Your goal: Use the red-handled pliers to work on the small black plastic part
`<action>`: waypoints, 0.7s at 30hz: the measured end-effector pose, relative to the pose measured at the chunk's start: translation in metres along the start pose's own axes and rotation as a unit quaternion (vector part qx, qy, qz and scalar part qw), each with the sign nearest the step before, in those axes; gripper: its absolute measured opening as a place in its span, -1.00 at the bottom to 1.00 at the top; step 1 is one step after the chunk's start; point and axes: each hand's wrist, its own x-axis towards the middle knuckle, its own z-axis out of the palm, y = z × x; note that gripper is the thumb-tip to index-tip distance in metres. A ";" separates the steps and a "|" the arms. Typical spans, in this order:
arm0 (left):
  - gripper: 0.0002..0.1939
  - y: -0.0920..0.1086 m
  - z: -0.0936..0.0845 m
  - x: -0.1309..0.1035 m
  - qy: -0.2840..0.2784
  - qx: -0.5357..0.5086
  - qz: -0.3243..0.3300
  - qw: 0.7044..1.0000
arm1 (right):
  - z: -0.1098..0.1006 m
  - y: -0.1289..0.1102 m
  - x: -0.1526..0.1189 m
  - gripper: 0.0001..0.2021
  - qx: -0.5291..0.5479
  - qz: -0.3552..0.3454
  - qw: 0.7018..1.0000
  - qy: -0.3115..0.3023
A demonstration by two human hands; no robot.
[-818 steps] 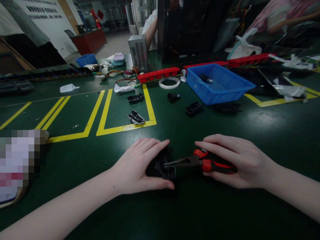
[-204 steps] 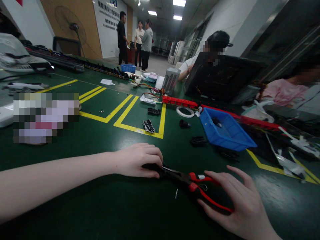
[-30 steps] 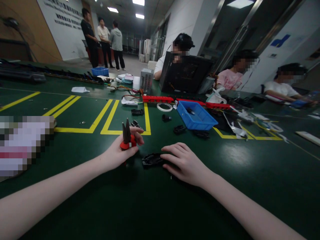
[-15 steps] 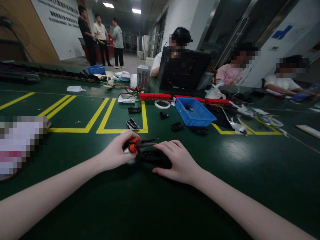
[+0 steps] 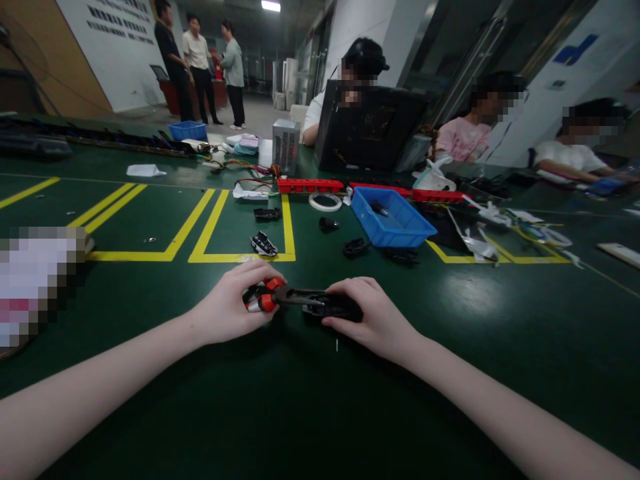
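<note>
My left hand [image 5: 235, 303] is closed round the red-and-black handles of a pair of pliers [image 5: 300, 297], whose jaws point right. The fingers of my right hand [image 5: 373, 313] are wrapped round a black plastic part [image 5: 340, 307], just right of the pliers. The jaws lie over the left end of that part; whether they grip it cannot be made out. Beyond my hands, a black part with light edges [image 5: 263, 244] lies by the yellow tape, and another black part [image 5: 355, 247] lies farther right.
A blue bin [image 5: 393, 230] stands on the green table beyond my right hand. Behind it are red strips [image 5: 310, 186], a metal box [image 5: 286, 147] and a dark monitor [image 5: 370, 127]. People sit across the table; several loose wires lie at right.
My right hand has closed on the black part, its fingers apart before. The part and the pliers' jaws have shifted right, and the camera view has moved slightly.
</note>
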 end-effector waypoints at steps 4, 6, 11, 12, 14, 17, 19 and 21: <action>-0.66 -0.003 -0.002 0.000 0.001 0.087 0.024 0.996 | -0.003 0.007 -0.008 -0.69 0.008 0.018 0.999 0.044; -0.66 -0.006 -0.002 0.000 -0.003 0.123 0.026 0.992 | -0.001 0.010 -0.012 -0.68 0.015 0.018 0.998 0.055; -0.67 -0.009 0.002 0.000 -0.001 0.173 0.037 0.984 | 0.003 0.015 -0.018 -0.67 0.023 -0.006 0.998 0.060; -0.68 -0.008 0.002 0.000 -0.003 0.179 0.040 0.983 | 0.003 0.016 -0.018 -0.67 0.022 -0.013 0.998 0.060; -0.68 -0.006 0.003 0.000 -0.016 0.188 0.041 0.981 | 0.003 0.015 -0.018 -0.68 0.025 -0.026 0.998 0.059; -0.67 -0.004 0.004 0.001 -0.028 0.198 0.036 0.979 | 0.001 0.014 -0.019 -0.70 0.032 -0.043 0.997 0.064; -0.67 -0.003 0.004 0.001 -0.028 0.204 0.036 0.978 | 0.001 0.013 -0.020 -0.70 0.033 -0.060 0.996 0.060; -0.66 -0.004 0.005 0.000 -0.029 0.209 0.039 0.977 | 0.002 0.012 -0.021 -0.68 0.030 -0.078 0.995 0.056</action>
